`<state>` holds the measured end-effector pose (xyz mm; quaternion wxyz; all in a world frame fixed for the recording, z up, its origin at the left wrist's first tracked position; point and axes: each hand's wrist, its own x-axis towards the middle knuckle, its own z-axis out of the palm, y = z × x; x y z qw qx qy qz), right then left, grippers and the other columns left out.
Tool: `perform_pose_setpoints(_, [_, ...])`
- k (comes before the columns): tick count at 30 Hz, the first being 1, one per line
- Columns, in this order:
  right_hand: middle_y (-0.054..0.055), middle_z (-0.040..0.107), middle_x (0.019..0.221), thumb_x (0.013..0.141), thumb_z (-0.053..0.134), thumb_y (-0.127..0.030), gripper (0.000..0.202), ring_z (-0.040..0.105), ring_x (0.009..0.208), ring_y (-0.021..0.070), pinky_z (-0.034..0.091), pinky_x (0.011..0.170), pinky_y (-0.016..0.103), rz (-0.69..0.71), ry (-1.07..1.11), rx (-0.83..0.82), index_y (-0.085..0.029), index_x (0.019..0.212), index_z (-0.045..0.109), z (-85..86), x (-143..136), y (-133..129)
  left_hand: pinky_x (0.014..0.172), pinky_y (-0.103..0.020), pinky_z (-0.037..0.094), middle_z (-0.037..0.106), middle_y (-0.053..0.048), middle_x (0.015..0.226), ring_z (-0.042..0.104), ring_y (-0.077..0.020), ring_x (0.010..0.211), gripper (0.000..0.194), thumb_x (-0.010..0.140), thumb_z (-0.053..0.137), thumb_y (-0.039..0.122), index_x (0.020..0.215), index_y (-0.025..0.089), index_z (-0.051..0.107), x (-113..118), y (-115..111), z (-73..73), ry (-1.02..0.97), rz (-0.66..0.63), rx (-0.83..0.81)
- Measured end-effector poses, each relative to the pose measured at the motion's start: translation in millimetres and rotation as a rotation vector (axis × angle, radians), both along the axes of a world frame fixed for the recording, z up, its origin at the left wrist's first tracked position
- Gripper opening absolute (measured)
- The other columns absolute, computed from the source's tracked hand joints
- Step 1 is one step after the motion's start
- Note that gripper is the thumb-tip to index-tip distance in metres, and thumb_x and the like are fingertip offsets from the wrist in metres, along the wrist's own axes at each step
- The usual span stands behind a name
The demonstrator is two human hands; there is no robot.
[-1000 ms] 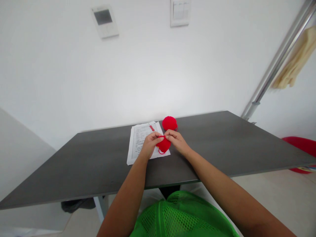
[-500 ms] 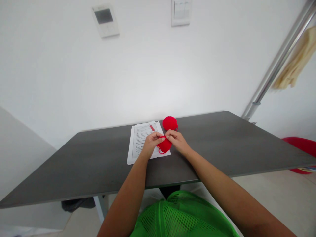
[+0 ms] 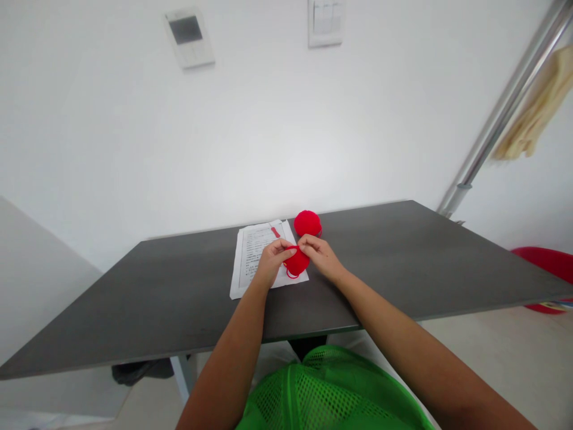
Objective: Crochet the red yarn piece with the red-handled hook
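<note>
A small red crocheted piece (image 3: 296, 263) is held between my two hands above the lower right of a printed sheet (image 3: 247, 263). My left hand (image 3: 274, 257) pinches its upper left edge, thumb on top. On the other side, the fingertips of my right hand (image 3: 317, 251) are closed on its upper right edge. A loop of red yarn hangs from the bottom of the piece. Just beyond my right hand rests a ball of red yarn (image 3: 307, 223). A crochet hook with a red handle (image 3: 275, 232) lies at the top of the sheet.
The dark grey table (image 3: 179, 292) stands against a white wall with a panel (image 3: 190, 37) and a light switch (image 3: 326, 22). A metal pole (image 3: 501, 119) rises at the right, near a hanging cream cloth (image 3: 535, 113). A red basin-like object (image 3: 544, 263) is beyond the table's right edge.
Both hands keep their pinch on the red piece, with only slight finger movement. The whole view has shifted slightly; the yarn ball, hook and sheet have stayed put.
</note>
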<state>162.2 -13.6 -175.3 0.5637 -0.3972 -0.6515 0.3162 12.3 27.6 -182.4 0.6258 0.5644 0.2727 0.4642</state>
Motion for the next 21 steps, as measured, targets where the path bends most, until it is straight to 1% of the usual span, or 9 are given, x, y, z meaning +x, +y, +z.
perform_pose_setpoints(6, [-0.004,0.044,0.059,0.077,0.048,-0.027,0.012,0.039,0.055,0.0112,0.03,0.054,0.024,0.017,0.003,-0.007,-0.02,0.067,0.049,1.5,0.3,-0.8,0.06,-0.024,0.039,0.062,0.002,0.063,0.054,-0.0104,0.058,0.02,0.058,0.076,0.024,0.07,0.015,0.062,-0.1,-0.5,0.7,0.013,0.015,0.003])
perform_pose_setpoints(12, [-0.004,0.045,0.058,0.076,0.047,-0.026,0.012,0.04,0.054,0.0111,0.032,0.053,0.024,0.025,0.022,-0.009,-0.02,0.066,0.049,0.9,0.5,0.0,0.062,-0.024,0.04,0.063,0.001,0.064,0.054,-0.0102,0.059,0.019,0.061,0.076,0.025,0.07,0.015,0.062,0.7,-2.1,2.2,-0.027,-0.021,-0.014])
perform_pose_setpoints(21, [-0.005,0.044,0.057,0.078,0.046,-0.025,0.012,0.041,0.054,0.0111,0.032,0.053,0.024,0.036,0.001,-0.008,-0.02,0.068,0.048,1.7,-0.4,-2.1,0.062,-0.024,0.04,0.063,0.001,0.063,0.054,-0.0103,0.059,0.019,0.06,0.076,0.024,0.069,0.015,0.063,0.5,-2.0,2.0,-0.009,0.004,0.003])
